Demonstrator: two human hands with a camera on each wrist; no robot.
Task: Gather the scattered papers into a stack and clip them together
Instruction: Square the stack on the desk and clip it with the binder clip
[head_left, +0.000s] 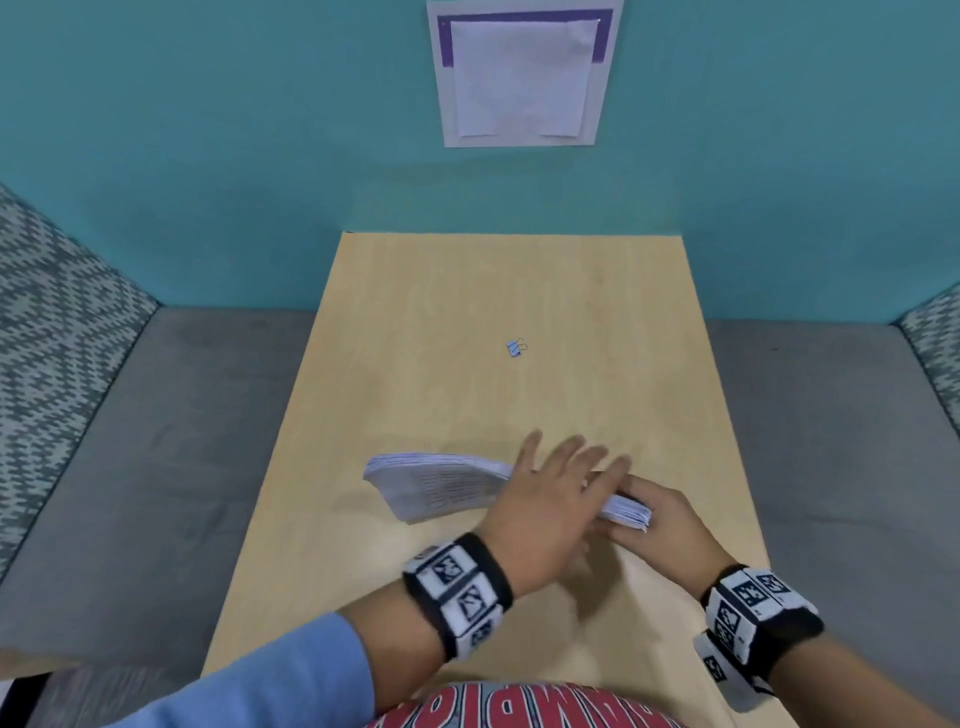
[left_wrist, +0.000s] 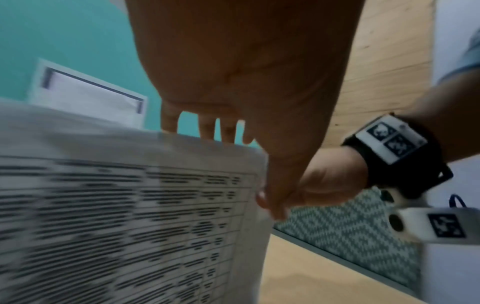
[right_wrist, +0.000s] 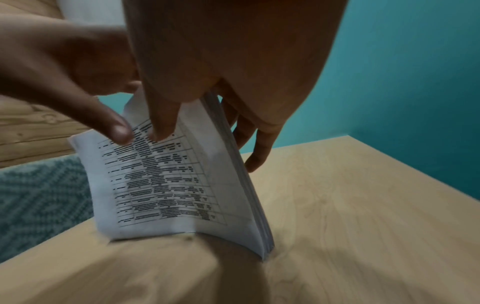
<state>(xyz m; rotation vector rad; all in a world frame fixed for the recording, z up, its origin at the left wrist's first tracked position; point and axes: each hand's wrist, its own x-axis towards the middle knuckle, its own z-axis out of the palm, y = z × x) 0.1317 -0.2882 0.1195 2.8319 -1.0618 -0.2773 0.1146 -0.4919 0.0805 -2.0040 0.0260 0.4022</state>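
Pale wood counter (head_left: 467, 291) carries a stack of printed papers (head_left: 441, 483), stood on one edge and leaning, near the front. The right hand (head_left: 660, 514) pinches the stack's right end, thumb on the printed face, fingers behind: its grip holds the papers. The left hand (head_left: 550, 499) lies against the stack with fingers straight and spread, its grip wide. A small binder clip (head_left: 516, 347) lies farther back, well apart.

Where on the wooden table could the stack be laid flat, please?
Bare wood lies between the small binder clip and the white printed paper stack, and left of the clip. The near right, around both hands, is crowded.
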